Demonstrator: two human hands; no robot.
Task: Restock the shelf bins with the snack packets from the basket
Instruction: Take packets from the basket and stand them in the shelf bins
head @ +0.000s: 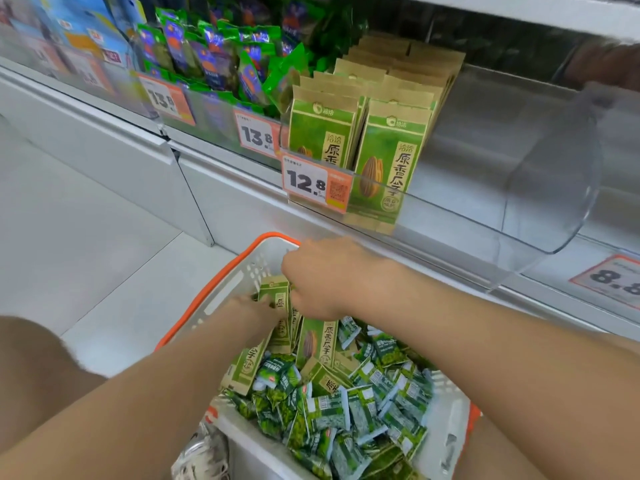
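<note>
left hand [251, 306], right hand [322, 277] grip one packet [276, 294]

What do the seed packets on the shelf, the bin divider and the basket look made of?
Seed packets: matte brown kraft-style paper with green print, possibly lined inside; no glare shows.
Bin divider: clear rigid plastic, probably acrylic; see-through, with bright edges.
Basket: white moulded plastic with an orange rim; perforated wall, slight sheen.

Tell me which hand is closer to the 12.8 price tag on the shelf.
Right. The right hand is just below the 12.8 price tag, gripping a seed packet in the basket; the left hand lies lower and further left.
</note>
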